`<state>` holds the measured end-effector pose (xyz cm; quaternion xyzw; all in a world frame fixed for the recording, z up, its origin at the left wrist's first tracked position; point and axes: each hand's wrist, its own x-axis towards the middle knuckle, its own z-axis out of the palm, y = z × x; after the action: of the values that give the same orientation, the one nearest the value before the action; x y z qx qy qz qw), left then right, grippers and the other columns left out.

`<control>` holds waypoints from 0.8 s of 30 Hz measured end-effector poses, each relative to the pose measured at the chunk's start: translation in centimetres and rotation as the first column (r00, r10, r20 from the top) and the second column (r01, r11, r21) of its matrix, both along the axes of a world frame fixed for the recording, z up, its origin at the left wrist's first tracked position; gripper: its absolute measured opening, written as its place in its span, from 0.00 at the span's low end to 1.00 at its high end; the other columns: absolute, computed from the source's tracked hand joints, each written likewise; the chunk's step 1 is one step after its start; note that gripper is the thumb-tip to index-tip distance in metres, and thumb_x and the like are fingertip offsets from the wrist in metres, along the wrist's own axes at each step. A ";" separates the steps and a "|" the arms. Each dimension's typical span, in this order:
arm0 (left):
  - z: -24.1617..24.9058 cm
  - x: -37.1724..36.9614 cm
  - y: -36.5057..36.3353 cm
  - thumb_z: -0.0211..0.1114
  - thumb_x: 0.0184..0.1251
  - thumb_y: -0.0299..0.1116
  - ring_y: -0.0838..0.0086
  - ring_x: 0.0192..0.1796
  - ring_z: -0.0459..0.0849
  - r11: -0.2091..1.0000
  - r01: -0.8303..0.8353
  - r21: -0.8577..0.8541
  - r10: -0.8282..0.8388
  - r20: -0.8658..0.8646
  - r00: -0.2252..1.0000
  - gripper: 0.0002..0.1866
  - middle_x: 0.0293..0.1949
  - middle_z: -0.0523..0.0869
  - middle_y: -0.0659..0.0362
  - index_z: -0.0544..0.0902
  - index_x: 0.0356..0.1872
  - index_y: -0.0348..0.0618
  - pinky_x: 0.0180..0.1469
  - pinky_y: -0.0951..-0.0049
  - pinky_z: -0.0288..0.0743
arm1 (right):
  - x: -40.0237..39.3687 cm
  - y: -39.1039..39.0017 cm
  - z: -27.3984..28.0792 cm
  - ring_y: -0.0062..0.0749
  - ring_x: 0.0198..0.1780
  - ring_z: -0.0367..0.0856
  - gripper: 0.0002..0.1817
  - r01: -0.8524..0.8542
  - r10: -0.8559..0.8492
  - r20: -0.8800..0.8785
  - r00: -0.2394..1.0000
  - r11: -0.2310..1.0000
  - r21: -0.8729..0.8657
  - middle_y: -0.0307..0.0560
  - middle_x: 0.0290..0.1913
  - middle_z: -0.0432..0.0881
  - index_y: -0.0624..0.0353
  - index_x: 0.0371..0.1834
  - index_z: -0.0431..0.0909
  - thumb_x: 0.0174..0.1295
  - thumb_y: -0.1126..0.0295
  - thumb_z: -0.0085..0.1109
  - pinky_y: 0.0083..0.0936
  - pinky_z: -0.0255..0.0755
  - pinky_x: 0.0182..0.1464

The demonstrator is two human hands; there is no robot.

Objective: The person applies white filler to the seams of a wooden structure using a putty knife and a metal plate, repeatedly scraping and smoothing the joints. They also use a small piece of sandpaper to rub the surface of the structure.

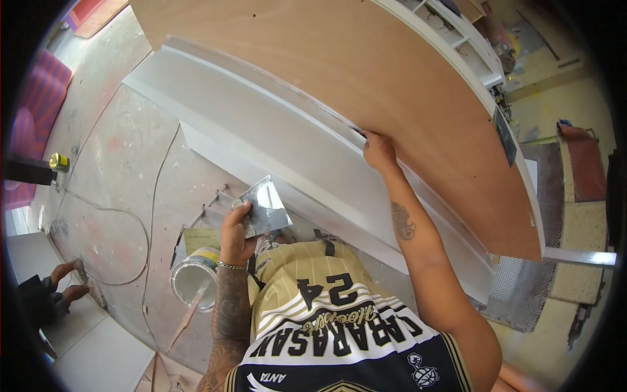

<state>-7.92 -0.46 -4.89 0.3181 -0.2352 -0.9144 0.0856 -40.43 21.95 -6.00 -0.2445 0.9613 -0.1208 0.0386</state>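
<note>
My left hand [236,230] grips a flat, shiny metal filler plate [268,206] above the floor, thumb on its face. At the seam between a pale grey panel [261,134] and a large brown board [326,65], my right hand [380,151] is closed, fingertips against the edge. A small dark tip pokes out of those fingers; the rest of what they hold is hidden. Below my left hand stands an open bucket [174,287] of whitish paste, with a wooden stick [188,320] leaning in it. Beside the bucket lies a sheet of sandpaper [200,240].
A cable [150,225] snakes over the stained floor on the left. Farther off are a small can [59,162] and another person's feet [81,281]. A dark flat plate [504,137] lies on the board's right edge, near a metal bar [581,256].
</note>
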 end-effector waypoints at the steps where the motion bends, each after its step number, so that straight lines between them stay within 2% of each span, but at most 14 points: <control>1: -0.1 0.2 0.0 0.55 0.72 0.35 0.66 0.32 0.87 1.000 -0.006 0.019 0.006 -0.006 1.000 0.14 0.36 0.86 0.55 0.78 0.48 0.35 0.27 0.67 0.80 | -0.1 0.0 -0.6 0.53 0.54 0.81 0.20 -0.016 0.016 -0.018 1.000 1.000 -0.016 0.58 0.50 0.84 0.54 0.55 0.82 0.59 0.76 0.51 0.43 0.73 0.59; 4: -0.2 0.3 0.0 0.54 0.72 0.34 0.64 0.32 0.87 0.999 -0.003 0.039 0.004 -0.028 1.000 0.14 0.38 0.86 0.52 0.77 0.50 0.32 0.26 0.67 0.81 | -0.4 -0.6 -1.4 0.53 0.54 0.81 0.19 -0.055 0.054 -0.066 0.996 0.998 -0.015 0.58 0.50 0.84 0.55 0.54 0.81 0.59 0.75 0.52 0.44 0.73 0.58; 7: 0.0 0.3 0.3 0.54 0.72 0.33 0.64 0.32 0.87 0.998 -0.013 0.059 0.014 -0.021 1.000 0.14 0.38 0.86 0.52 0.77 0.50 0.32 0.27 0.67 0.81 | 0.7 -3.0 -0.4 0.53 0.53 0.81 0.19 -0.012 0.011 0.090 0.996 1.000 0.015 0.57 0.50 0.84 0.54 0.54 0.81 0.59 0.74 0.52 0.44 0.73 0.56; 8: 0.1 0.2 0.4 0.54 0.72 0.33 0.64 0.32 0.87 0.998 -0.018 0.068 0.020 -0.016 1.000 0.14 0.38 0.86 0.52 0.77 0.50 0.32 0.27 0.67 0.81 | 1.5 -3.9 -0.4 0.52 0.53 0.81 0.19 -0.049 0.049 0.058 0.997 0.999 0.002 0.57 0.50 0.84 0.55 0.54 0.81 0.59 0.74 0.53 0.43 0.73 0.56; 10: 0.4 0.0 0.6 0.56 0.72 0.37 0.67 0.32 0.86 1.000 0.002 0.031 -0.002 0.011 1.000 0.13 0.36 0.86 0.56 0.79 0.47 0.37 0.28 0.67 0.80 | 3.5 -5.2 0.0 0.51 0.52 0.82 0.18 -0.123 0.123 -0.011 0.992 0.992 -0.017 0.57 0.50 0.84 0.57 0.53 0.82 0.59 0.74 0.54 0.43 0.74 0.56; 11: 0.4 0.0 0.5 0.56 0.71 0.38 0.69 0.32 0.86 1.000 0.012 0.012 -0.012 0.024 1.000 0.13 0.35 0.86 0.59 0.80 0.46 0.40 0.28 0.67 0.80 | 4.1 -5.3 0.9 0.51 0.52 0.82 0.18 -0.127 0.127 0.056 0.990 0.992 -0.007 0.57 0.49 0.84 0.55 0.54 0.82 0.60 0.73 0.54 0.43 0.75 0.55; 14: 0.0 -0.3 0.2 0.57 0.71 0.38 0.69 0.33 0.86 1.000 0.008 -0.003 -0.008 -0.001 1.000 0.13 0.36 0.86 0.59 0.80 0.46 0.40 0.28 0.67 0.80 | 4.1 -2.7 3.1 0.53 0.53 0.81 0.19 0.012 -0.010 0.084 0.996 1.000 -0.018 0.57 0.49 0.84 0.52 0.56 0.80 0.61 0.72 0.52 0.44 0.74 0.55; 15: -0.2 -0.2 0.2 0.57 0.71 0.38 0.69 0.33 0.86 1.000 0.003 0.006 -0.003 -0.011 1.000 0.13 0.36 0.86 0.59 0.80 0.46 0.40 0.28 0.67 0.79 | 3.3 -1.5 3.7 0.53 0.55 0.80 0.20 0.134 -0.144 0.160 0.977 0.988 0.072 0.58 0.52 0.83 0.54 0.57 0.79 0.61 0.72 0.52 0.43 0.72 0.58; 20: -0.5 -0.3 0.1 0.57 0.71 0.38 0.69 0.33 0.86 1.000 0.006 0.026 -0.006 -0.006 1.000 0.12 0.36 0.85 0.59 0.80 0.46 0.40 0.28 0.66 0.78 | 1.6 4.4 0.6 0.56 0.55 0.80 0.22 0.178 -0.192 0.064 0.979 0.969 0.173 0.61 0.53 0.82 0.57 0.59 0.77 0.59 0.72 0.49 0.45 0.75 0.56; 23: -1.1 -0.5 -0.2 0.54 0.72 0.34 0.66 0.32 0.86 0.997 0.020 0.068 -0.019 -0.014 1.000 0.13 0.37 0.85 0.54 0.77 0.49 0.35 0.26 0.67 0.81 | 2.2 3.7 0.9 0.56 0.56 0.80 0.22 0.216 -0.228 0.056 0.972 0.962 0.167 0.62 0.53 0.82 0.59 0.57 0.78 0.58 0.73 0.48 0.45 0.74 0.58; 24: -1.0 -0.6 -0.3 0.55 0.72 0.35 0.67 0.32 0.86 0.998 0.036 0.050 -0.035 -0.009 0.999 0.13 0.37 0.85 0.56 0.78 0.48 0.37 0.27 0.67 0.80 | 2.7 3.0 1.4 0.57 0.57 0.79 0.22 0.226 -0.237 0.057 0.970 0.962 0.151 0.62 0.54 0.82 0.60 0.57 0.79 0.58 0.74 0.48 0.45 0.74 0.58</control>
<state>-8.52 -0.77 -5.89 0.3122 -0.2173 -0.9227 0.0622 -37.75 24.91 -4.61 -0.1224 0.9874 -0.0641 0.0773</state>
